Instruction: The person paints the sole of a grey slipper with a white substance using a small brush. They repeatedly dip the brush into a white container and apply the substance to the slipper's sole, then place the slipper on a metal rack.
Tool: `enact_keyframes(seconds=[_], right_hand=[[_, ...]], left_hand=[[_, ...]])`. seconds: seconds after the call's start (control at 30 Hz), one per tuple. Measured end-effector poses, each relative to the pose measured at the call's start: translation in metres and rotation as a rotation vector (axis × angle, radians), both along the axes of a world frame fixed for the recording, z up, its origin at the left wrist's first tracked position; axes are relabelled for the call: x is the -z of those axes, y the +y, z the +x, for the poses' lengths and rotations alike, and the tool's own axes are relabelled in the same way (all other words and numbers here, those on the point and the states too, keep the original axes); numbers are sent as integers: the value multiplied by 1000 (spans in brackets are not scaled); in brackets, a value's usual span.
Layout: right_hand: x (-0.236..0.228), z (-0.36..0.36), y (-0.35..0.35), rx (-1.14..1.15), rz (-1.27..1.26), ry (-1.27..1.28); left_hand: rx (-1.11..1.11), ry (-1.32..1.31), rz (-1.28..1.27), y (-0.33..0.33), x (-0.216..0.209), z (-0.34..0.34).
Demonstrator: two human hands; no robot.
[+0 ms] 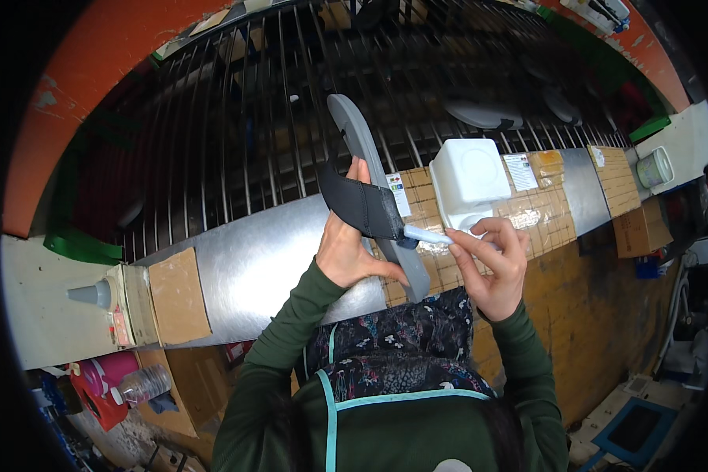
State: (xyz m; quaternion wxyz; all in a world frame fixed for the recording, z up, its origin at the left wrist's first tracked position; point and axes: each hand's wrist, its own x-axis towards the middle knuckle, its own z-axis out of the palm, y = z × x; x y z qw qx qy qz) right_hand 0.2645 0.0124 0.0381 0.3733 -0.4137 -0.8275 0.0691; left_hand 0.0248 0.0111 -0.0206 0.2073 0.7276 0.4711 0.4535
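Observation:
My left hand grips a sandal with a grey sole and a wide black strap. The fingers pass under the strap and the thumb lies along the sole's near end. Between thumb and fingertips, my right hand pinches a short pale blue stick-like tool. Its far end meets the strap's lower edge, where the strap joins the sole; the tip is too small to make out. Just beyond my right hand stands a white plastic container on a taped cardboard sheet.
Beyond the metal ledge runs a rack of dark metal bars, with another grey sandal lying on it at the right. A grey cone sits at the far left. A plastic bottle is below it, and a white tub stands far right.

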Motion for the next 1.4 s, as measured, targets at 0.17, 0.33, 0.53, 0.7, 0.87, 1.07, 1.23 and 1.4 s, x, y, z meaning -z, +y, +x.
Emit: enact_keyframes(seconds=[0.17,0.33,0.53,0.7,0.87,1.07,1.23,1.4], right_hand=[[1,-1,4,10,75,5],[4,2,12,-48,41,67],[5,5,18,-108,-90,142],[-1,7,22,-153,-36,67],[-7,9,23,-194,-55,48],[-12,11,28,-223,-6,-26],[-12,12,30,-230,2,-35],[-12,14,29,-237,-4,-38]], left_hand=[[41,10,11,2,-1,-1],[60,66,50,3,-5,-2],[87,48,83,6,-10,-4],[97,41,90,6,-13,-3],[94,44,131,10,-14,-5],[126,23,92,14,-12,-9],[136,-8,60,15,-12,-9],[137,-3,69,17,-15,-11]])
